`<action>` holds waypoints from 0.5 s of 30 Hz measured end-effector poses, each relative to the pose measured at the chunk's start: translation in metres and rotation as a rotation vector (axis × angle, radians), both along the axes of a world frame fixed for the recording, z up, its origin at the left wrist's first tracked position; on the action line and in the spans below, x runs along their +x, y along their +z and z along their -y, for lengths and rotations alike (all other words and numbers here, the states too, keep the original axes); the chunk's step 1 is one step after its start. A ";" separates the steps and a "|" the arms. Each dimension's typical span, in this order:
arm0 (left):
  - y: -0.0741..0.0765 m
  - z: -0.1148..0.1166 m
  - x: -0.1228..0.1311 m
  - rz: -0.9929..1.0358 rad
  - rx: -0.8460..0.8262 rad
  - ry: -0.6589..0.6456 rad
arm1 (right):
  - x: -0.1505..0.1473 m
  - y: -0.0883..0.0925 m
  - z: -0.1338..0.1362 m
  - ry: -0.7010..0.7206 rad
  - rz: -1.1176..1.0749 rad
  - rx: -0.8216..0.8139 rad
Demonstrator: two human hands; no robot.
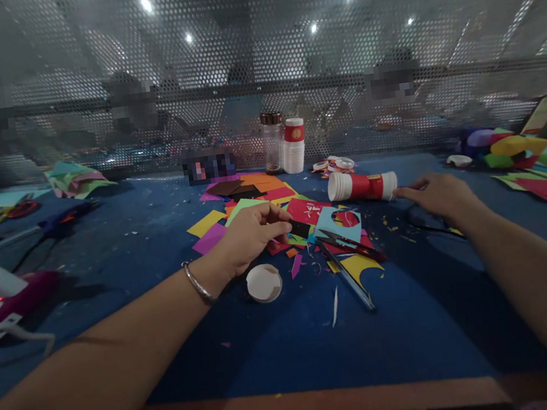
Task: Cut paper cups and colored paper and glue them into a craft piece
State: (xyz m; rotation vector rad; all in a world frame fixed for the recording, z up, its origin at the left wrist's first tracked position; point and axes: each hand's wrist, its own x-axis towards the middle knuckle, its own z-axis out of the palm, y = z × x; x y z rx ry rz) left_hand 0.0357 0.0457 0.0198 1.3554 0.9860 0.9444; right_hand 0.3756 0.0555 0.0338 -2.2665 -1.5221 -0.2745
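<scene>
My left hand point(257, 233), wearing a silver bracelet, is over the coloured paper with its fingers curled into a pinch. Whatever the fingertips hold, if anything, is too small to make out; a black paper piece point(301, 229) lies right beside them. Below this hand rests a white paper disc point(264, 283). My right hand point(441, 197) reaches out, fingers extended and apart, to the right end of a stack of red and white paper cups point(366, 186) lying on its side. Its fingertips appear to touch that end. Scissors point(346, 242) and a pen point(354, 282) lie between my hands.
Paper scraps cover the middle of the blue table point(253, 355). A glass bottle point(273, 143) and an upright cup stack point(295, 148) stand behind, before a perforated metal screen point(253, 46). A power strip point(14, 303) with cables is at left, a dark cable point(438, 229) near my right hand.
</scene>
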 end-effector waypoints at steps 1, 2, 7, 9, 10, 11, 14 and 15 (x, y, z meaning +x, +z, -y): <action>0.000 0.000 0.000 0.002 -0.009 -0.002 | -0.001 0.000 0.000 -0.018 -0.022 -0.047; 0.001 0.000 0.000 0.003 -0.013 -0.003 | -0.002 0.001 0.000 -0.037 -0.046 -0.094; 0.002 0.000 0.001 -0.004 -0.018 0.005 | -0.005 0.005 0.002 -0.059 -0.091 -0.208; 0.002 0.000 0.001 -0.017 -0.023 0.003 | -0.006 0.006 0.003 -0.045 -0.084 -0.223; 0.001 0.000 0.001 -0.022 -0.022 0.001 | -0.006 0.007 0.004 -0.039 -0.079 -0.228; 0.001 0.000 0.001 -0.025 -0.020 -0.003 | -0.006 0.007 0.005 -0.034 -0.072 -0.233; 0.001 0.001 0.001 -0.024 -0.016 -0.011 | -0.006 0.006 0.006 -0.017 -0.036 -0.235; 0.001 0.001 0.001 -0.023 -0.018 -0.010 | -0.005 0.006 0.006 -0.008 -0.017 -0.229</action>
